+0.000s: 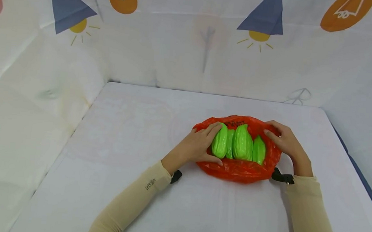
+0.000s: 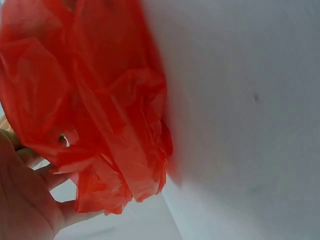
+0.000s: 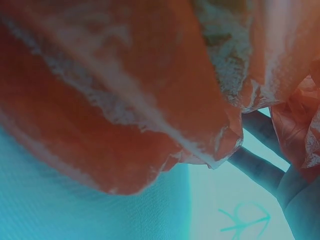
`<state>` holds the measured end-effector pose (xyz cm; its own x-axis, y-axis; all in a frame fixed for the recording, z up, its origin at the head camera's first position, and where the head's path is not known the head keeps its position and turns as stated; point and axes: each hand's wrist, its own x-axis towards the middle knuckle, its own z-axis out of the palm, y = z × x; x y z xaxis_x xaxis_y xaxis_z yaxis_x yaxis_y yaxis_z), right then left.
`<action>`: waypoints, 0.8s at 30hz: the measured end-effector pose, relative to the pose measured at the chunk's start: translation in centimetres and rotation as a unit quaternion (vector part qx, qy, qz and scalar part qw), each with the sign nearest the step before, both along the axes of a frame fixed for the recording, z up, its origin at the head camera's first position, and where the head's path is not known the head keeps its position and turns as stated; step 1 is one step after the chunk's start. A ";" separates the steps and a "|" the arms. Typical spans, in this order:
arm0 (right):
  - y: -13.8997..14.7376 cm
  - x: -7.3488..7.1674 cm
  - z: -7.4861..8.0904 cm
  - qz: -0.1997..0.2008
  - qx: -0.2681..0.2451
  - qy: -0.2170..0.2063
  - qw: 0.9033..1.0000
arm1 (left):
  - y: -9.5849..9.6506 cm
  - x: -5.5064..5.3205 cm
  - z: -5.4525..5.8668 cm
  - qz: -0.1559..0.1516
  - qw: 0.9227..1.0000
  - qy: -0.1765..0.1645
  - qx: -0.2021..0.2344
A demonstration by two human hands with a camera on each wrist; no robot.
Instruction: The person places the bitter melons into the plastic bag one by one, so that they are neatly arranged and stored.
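Observation:
A red plastic bag sits on the white table with its mouth spread wide. Inside it several bright green, ridged gourds lie side by side. My left hand lies over the bag's left rim, fingertips on the leftmost gourd and thumb along the front edge. At the right rim, my right hand grips the bag, thumb inside and fingers outside. The left wrist view shows the bag's crumpled side beside the left palm. Right fingers show behind the red film in the right wrist view.
The white table extends around the bag. White cloth walls with printed shapes rise behind it and at both sides. A black strap shows at the right wrist and another black piece at the left.

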<state>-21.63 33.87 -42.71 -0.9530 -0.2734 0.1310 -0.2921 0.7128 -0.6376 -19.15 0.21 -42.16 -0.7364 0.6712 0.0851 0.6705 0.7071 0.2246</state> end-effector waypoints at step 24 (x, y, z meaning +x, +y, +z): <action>0.5 0.1 -0.7 -0.014 -0.031 0.006 0.999 | -2.8 -0.6 0.5 -0.007 0.998 0.054 -0.012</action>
